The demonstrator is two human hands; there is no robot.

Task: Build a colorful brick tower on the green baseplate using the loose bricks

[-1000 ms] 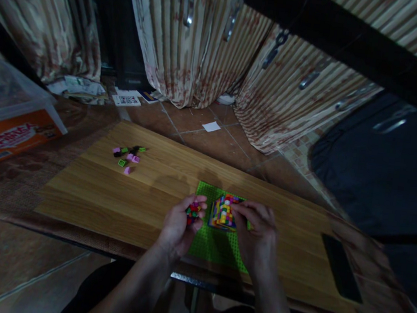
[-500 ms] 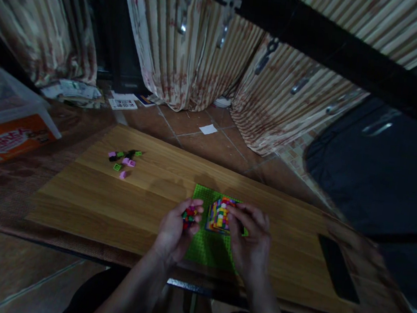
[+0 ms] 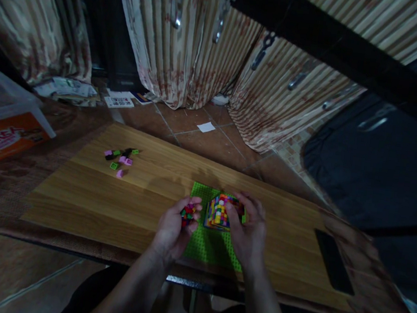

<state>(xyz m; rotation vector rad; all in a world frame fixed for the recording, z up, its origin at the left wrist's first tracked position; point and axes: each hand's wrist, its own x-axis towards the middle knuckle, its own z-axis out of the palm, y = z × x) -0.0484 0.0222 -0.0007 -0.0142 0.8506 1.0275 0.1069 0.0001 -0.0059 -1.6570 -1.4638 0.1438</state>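
Observation:
My left hand (image 3: pixel 171 226) is cupped palm up around a handful of small toy bricks (image 3: pixel 187 215), mostly red with some green and pink. Just right of it, a stepped block of multicoloured toy bricks (image 3: pixel 219 213) stands on a green studded baseplate (image 3: pixel 207 247). My right hand (image 3: pixel 251 229) is at the right side of this block. Its thumb lies on the upper part and the fingers curve over the far right side, parted from the thumb. Whether a single brick sits under the thumb is hidden.
Loose pink, green and black bricks (image 3: pixel 121 160) lie on the left of the wooden board (image 3: pixel 93 203). A dark flat slab (image 3: pixel 334 261) lies at its right end. A clear plastic box with an orange label (image 3: pixel 4 143) stands far left. Curtains (image 3: pixel 193 59) hang behind.
My right thumb and fingers have spread from a pinch at the block's top to a wider hold on its right side. My left hand keeps its bricks. The view has shifted slightly.

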